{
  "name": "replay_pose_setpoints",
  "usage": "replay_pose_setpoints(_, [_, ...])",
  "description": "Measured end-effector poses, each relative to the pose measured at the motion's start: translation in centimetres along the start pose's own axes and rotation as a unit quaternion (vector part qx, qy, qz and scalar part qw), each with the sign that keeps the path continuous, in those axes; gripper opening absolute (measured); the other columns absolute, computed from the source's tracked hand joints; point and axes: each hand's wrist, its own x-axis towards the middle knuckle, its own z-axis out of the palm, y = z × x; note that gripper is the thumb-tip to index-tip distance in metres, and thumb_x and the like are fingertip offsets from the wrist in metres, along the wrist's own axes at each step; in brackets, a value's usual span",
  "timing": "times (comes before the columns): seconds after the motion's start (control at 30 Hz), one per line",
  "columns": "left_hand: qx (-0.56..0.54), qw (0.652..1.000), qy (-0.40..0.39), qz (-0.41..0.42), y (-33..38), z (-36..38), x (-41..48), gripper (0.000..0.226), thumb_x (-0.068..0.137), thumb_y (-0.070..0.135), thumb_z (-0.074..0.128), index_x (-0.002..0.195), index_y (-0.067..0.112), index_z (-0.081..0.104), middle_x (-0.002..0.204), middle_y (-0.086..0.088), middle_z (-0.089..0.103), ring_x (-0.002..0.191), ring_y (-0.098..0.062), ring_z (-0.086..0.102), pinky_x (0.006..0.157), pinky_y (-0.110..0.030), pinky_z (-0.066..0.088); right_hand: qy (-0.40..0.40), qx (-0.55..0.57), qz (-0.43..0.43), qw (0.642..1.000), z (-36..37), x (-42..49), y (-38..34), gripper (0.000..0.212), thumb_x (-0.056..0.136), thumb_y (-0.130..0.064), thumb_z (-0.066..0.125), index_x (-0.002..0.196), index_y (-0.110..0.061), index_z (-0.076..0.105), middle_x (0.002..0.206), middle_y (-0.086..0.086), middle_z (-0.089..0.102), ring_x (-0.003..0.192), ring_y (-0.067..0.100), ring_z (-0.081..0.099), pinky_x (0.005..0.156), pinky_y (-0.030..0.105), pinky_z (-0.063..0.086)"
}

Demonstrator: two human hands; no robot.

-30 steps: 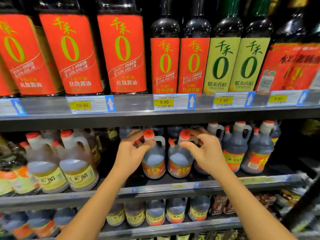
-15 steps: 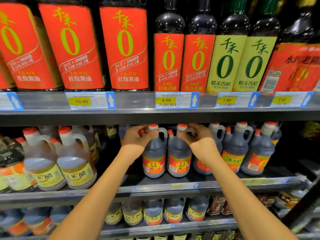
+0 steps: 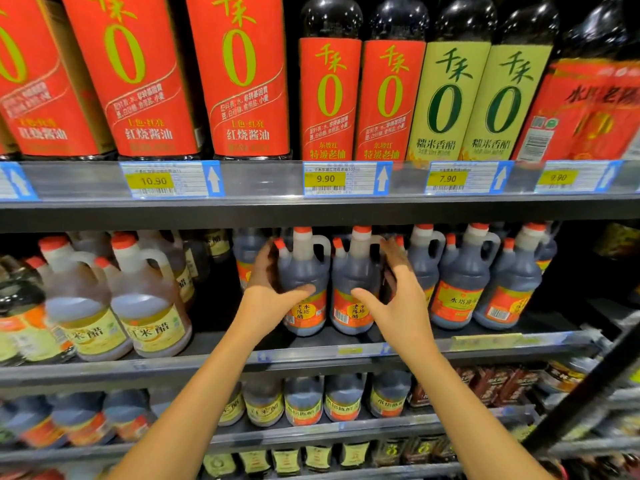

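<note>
- Cupped the left hand [image 3: 270, 292] round the left side of the left jug [image 3: 304, 268]: fingers [image 3: 264, 258] curled up along its flank, thumb laid across the front just above the label. Held it in a wide grip.
- Spread the right hand [image 3: 401, 303] wide beside the right jug [image 3: 356, 268]: thumb touched the front at the label's top edge. Fingers [image 3: 394, 258] reached up along its right side, fairly straight and blurred. Could not tell whether they pressed the jug or only stood next to it.
- Found both jugs upright and side by side, close enough to touch or nearly so. Dark liquid, red caps, pale handles turned to the right, red-and-orange labels facing out.
- Stood at the front of the middle shelf [image 3: 311, 351], about mid-width, directly below the 9.90 price tag [image 3: 329, 178].
- Saw more dark jugs [image 3: 460, 282] of the same kind in a row to the right, the nearest just behind the right hand's fingers.
- Noted pale jugs [image 3: 149, 317] with yellow labels well to the left on the same shelf, past a dark gap.
- Read off the upper shelf [image 3: 311, 209]: tall red-labelled bottles [image 3: 242, 74] left and centre, and green-labelled bottles [image 3: 446, 98] right of centre. Other price tags ran along its edge.
- Made out small jugs [image 3: 304, 400] on the lower shelf, between the two forearms.
</note>
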Motion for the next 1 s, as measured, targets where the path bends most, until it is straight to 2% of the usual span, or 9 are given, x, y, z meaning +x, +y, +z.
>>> replay_pose_setpoints(0.1, [0.066, 0.996, -0.055, -0.018, -1.4, -0.4, -1.6, 0.106, 0.063, 0.041, 0.091, 0.148, 0.033, 0.028, 0.138, 0.009, 0.055, 0.122, -0.008, 0.058, 0.095, -0.034, 0.054, 0.029, 0.005, 0.037, 0.999, 1.3, -2.4, 1.1, 0.079, 0.081, -0.028, 0.084, 0.147, -0.027, 0.04, 0.142, -0.009, 0.046, 0.134, 0.01, 0.048, 0.107, 0.038, 0.049])
replay_pose_setpoints(0.17, [0.115, 0.99, -0.063, -0.06, -1.9, -0.3, -2.2, 0.096, 0.064, 0.044, 0.09, 0.141, 0.023, 0.037, 0.122, 0.004, 0.065, 0.107, -0.012, 0.066, 0.087, -0.036, 0.058, 0.037, 0.018, 0.087, 0.995, 2.1, -3.3, 1.6, 0.078, 0.078, -0.03, 0.086, 0.143, -0.023, 0.044, 0.136, -0.006, 0.049, 0.125, 0.011, 0.054, 0.101, 0.038, 0.054])
replay_pose_setpoints(0.27, [0.151, 0.982, -0.04, -0.104, -2.1, 0.2, -2.4, 0.062, 0.07, 0.036, 0.089, 0.113, 0.012, 0.051, 0.103, -0.018, 0.071, 0.095, -0.031, 0.069, 0.083, -0.053, 0.057, 0.032, -0.003, 0.14, 0.99, 2.8, -3.4, 2.3, 0.073, 0.074, -0.037, 0.088, 0.131, -0.019, 0.048, 0.128, -0.002, 0.055, 0.115, 0.017, 0.058, 0.092, 0.041, 0.058])
replay_pose_setpoints(0.37, [0.198, 0.972, -0.027, -0.122, -1.6, 0.7, -2.3, 0.046, 0.073, 0.035, 0.087, 0.087, 0.013, 0.049, 0.092, -0.032, 0.068, 0.078, -0.038, 0.068, 0.072, -0.057, 0.053, 0.025, -0.074, 0.154, 0.985, 3.0, -3.0, 3.0, 0.065, 0.073, -0.041, 0.088, 0.117, -0.016, 0.048, 0.113, 0.002, 0.058, 0.103, 0.024, 0.06, 0.084, 0.044, 0.058])
replay_pose_setpoints(0.5, [0.213, 0.968, -0.005, -0.132, -1.3, 0.9, -2.4, 0.06, 0.072, 0.036, 0.088, 0.107, 0.002, 0.053, 0.092, -0.025, 0.07, 0.081, -0.038, 0.069, 0.075, -0.057, 0.055, 0.039, -0.137, 0.153, 0.978, 2.8, -2.7, 3.3, 0.058, 0.074, -0.043, 0.087, 0.109, -0.018, 0.049, 0.094, 0.0, 0.063, 0.087, 0.022, 0.063, 0.075, 0.045, 0.056])
replay_pose_setpoints(0.63, [0.23, 0.964, -0.004, -0.136, -1.0, 1.2, -2.3, 0.056, 0.072, 0.041, 0.086, 0.087, -0.007, 0.061, 0.085, -0.029, 0.07, 0.081, -0.041, 0.068, 0.071, -0.055, 0.053, 0.038, -0.166, 0.143, 0.975, 2.6, -2.6, 3.3, 0.056, 0.078, -0.042, 0.084, 0.117, -0.013, 0.056, 0.088, 0.003, 0.069, 0.083, 0.023, 0.066, 0.073, 0.045, 0.056])
replay_pose_setpoints(0.8, [0.242, 0.962, -0.011, -0.125, -0.9, 1.2, -2.0, 0.071, 0.073, 0.043, 0.085, 0.109, -0.012, 0.059, 0.069, -0.011, 0.07, 0.065, -0.026, 0.067, 0.055, -0.036, 0.05, 0.035, -0.203, 0.137, 0.969, 2.4, -1.9, 3.1, 0.065, 0.076, -0.045, 0.084, 0.125, -0.008, 0.06, 0.093, 0.01, 0.075, 0.092, 0.031, 0.071, 0.076, 0.045, 0.057])
replay_pose_setpoints(0.93, [0.24, 0.963, -0.004, -0.123, -1.2, 1.6, -1.7, 0.076, 0.072, 0.044, 0.085, 0.116, -0.01, 0.056, 0.072, -0.009, 0.07, 0.07, -0.025, 0.068, 0.064, -0.04, 0.056, 0.038, -0.225, 0.142, 0.963, 2.4, -1.7, 2.9, 0.062, 0.074, -0.046, 0.084, 0.115, -0.003, 0.064, 0.081, 0.011, 0.072, 0.084, 0.035, 0.069, 0.067, 0.042, 0.054])
replay_pose_setpoints(1.0, [0.235, 0.966, 0.004, -0.107, -1.2, 1.9, -1.7, 0.083, 0.071, 0.042, 0.086, 0.13, -0.001, 0.046, 0.082, -0.011, 0.071, 0.077, -0.029, 0.069, 0.071, -0.043, 0.056, 0.037, -0.227, 0.146, 0.962, 2.4, -1.5, 2.9, 0.061, 0.075, -0.045, 0.084, 0.113, -0.002, 0.064, 0.074, 0.01, 0.069, 0.078, 0.034, 0.067, 0.063, 0.04, 0.051])
